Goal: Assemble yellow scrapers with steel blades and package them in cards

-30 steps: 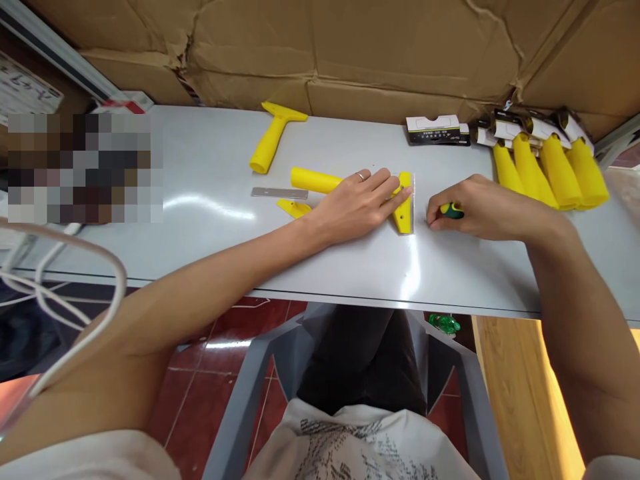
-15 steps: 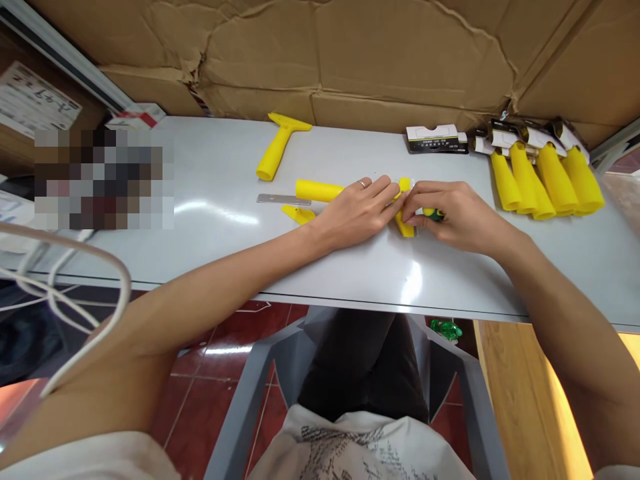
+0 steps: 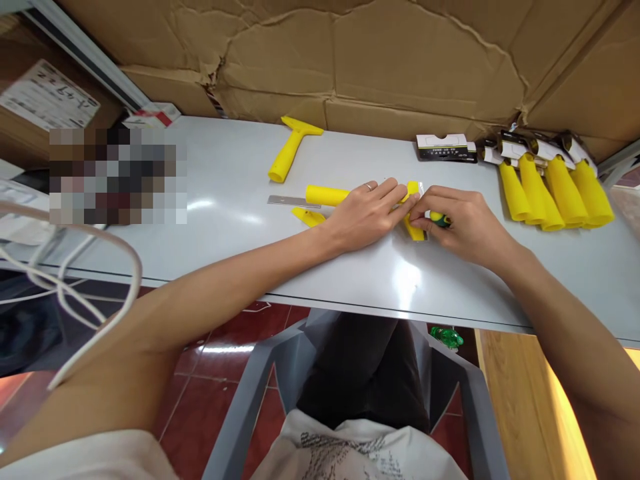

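Observation:
A yellow scraper (image 3: 327, 195) lies on the grey table, its handle pointing left and its head at the right. My left hand (image 3: 370, 210) presses down over the handle, fingers closed round it near the head. Right at the scraper head, my right hand (image 3: 450, 213) grips a small screwdriver (image 3: 440, 219) with a yellow and green handle; its tip is hidden by the fingers. Left of my left hand are a flat metal blade (image 3: 287, 201) and a loose yellow head piece (image 3: 306, 216). Farther back lies another yellow scraper (image 3: 287, 155).
Several yellow scrapers (image 3: 560, 193) with black and white cards lie at the right. Folded cards (image 3: 445, 148) sit near the cardboard (image 3: 375, 60) at the back. White cables (image 3: 135, 267) hang over the left front edge, near my left arm. A blurred patch covers items at the left.
The whole view has shifted slightly, so things appear farther right. Both hands keep their places on the scraper and screwdriver.

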Action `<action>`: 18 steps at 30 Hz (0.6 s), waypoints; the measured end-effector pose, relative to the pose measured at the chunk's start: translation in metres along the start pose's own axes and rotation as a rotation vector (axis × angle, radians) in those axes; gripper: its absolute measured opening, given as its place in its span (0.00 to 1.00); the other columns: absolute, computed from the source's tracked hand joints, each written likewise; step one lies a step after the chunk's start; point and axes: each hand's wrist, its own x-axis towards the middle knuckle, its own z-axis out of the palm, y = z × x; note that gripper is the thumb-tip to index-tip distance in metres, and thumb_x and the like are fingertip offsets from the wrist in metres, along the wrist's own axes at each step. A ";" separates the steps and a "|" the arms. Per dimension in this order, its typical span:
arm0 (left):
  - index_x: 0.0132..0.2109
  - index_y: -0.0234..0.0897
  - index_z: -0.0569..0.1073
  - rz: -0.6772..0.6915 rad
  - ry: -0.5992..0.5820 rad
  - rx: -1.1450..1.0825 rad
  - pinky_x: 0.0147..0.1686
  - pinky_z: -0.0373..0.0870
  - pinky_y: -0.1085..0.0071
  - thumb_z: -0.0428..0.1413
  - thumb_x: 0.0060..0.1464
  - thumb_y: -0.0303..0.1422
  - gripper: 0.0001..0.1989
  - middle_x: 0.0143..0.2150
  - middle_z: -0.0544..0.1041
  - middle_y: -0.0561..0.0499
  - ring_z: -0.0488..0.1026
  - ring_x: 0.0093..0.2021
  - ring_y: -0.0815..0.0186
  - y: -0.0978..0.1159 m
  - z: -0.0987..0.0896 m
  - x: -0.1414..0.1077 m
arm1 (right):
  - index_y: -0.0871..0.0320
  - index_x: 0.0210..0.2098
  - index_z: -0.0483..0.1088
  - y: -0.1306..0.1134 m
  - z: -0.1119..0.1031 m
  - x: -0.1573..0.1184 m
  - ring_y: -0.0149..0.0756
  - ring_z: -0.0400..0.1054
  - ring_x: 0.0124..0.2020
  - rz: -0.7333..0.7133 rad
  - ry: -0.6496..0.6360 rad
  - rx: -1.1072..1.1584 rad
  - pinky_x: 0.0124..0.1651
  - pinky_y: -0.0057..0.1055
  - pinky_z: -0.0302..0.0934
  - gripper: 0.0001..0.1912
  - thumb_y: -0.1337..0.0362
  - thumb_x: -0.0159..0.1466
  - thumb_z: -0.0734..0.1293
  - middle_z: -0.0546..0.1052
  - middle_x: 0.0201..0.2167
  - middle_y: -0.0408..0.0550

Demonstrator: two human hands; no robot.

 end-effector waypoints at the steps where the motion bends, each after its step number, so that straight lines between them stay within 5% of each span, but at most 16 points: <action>1: 0.62 0.31 0.73 -0.008 -0.012 -0.011 0.36 0.66 0.64 0.43 0.78 0.24 0.17 0.45 0.80 0.41 0.78 0.49 0.56 0.000 0.000 0.000 | 0.53 0.38 0.77 0.000 0.000 0.000 0.44 0.78 0.41 0.000 0.007 -0.005 0.46 0.40 0.68 0.08 0.67 0.71 0.66 0.82 0.41 0.50; 18: 0.68 0.45 0.72 -0.261 -0.158 -0.298 0.39 0.71 0.65 0.46 0.76 0.29 0.21 0.52 0.79 0.41 0.77 0.53 0.57 0.000 0.003 -0.005 | 0.51 0.40 0.79 -0.006 0.001 0.001 0.47 0.76 0.42 0.020 0.060 -0.042 0.48 0.44 0.70 0.11 0.60 0.74 0.65 0.81 0.42 0.53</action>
